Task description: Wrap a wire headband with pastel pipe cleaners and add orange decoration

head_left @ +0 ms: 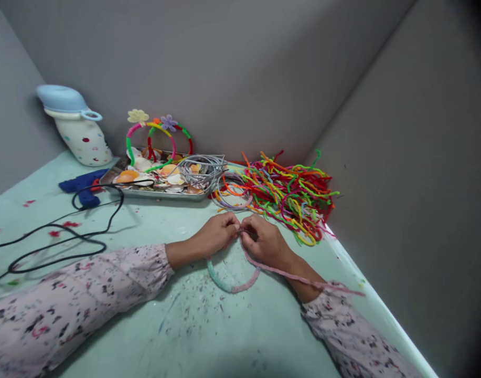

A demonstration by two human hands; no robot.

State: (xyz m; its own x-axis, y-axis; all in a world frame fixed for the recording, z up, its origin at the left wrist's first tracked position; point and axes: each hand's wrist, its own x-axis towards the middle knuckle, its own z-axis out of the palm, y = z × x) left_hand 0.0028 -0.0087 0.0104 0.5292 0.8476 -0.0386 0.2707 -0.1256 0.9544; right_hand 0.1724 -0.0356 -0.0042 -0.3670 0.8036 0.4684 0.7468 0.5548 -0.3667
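Between my hands hangs a ring (220,284), wrapped in fuzzy pipe cleaner, pale teal on its left and lower side and pink on its right. My left hand (213,234) is closed, its thumb and fingertips pinching the ring's upper part. Close beside it, my right hand (268,242) is closed too, pinching the pink pipe cleaner (299,275) against the top of the ring. The loose end of that pipe cleaner trails right across my wrist and sleeve. A short dark stretch shows between the fingertips, and the exact contact there is partly hidden.
A metal tray (165,196) of shells bears a coil of grey wire (203,170) and two flower-topped rings (173,144). Colourful pipe cleaners (291,189) lie heaped to the right. At left are a blue glue gun (83,184), a black cord (59,227) and a white bottle (85,137).
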